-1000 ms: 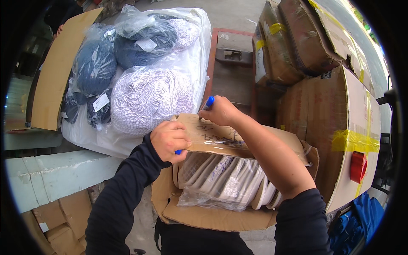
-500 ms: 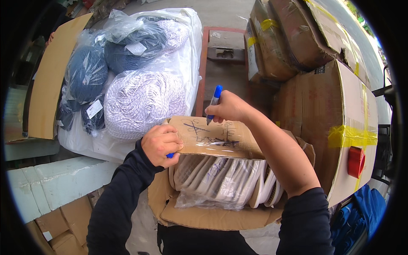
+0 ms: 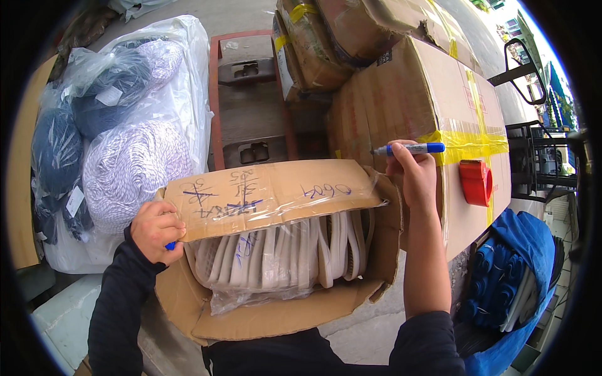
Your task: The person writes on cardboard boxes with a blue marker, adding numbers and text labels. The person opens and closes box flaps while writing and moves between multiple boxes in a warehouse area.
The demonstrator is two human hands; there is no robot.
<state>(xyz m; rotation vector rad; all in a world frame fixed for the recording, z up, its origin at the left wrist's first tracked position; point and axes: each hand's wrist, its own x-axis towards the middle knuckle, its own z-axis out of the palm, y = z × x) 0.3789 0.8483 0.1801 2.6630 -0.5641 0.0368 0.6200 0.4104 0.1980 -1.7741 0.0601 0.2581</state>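
One open corrugated box (image 3: 276, 321), front and centre, holds perhaps a dozen flat, pale slabs (image 3: 324, 254) under crinkled clear film (image 3: 227, 301). The left hand (image 3: 155, 230) curls fingers over its creased flap (image 3: 282, 191); the right hand (image 3: 411, 166) pinches one smooth, cylindrical marker (image 3: 417, 148).

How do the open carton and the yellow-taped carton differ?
The open carton shows pale packed items inside; the yellow-taped carton looks closed. The left hand holds the open carton's flap; a red object rests on the yellow-taped carton. Both are brown cardboard.
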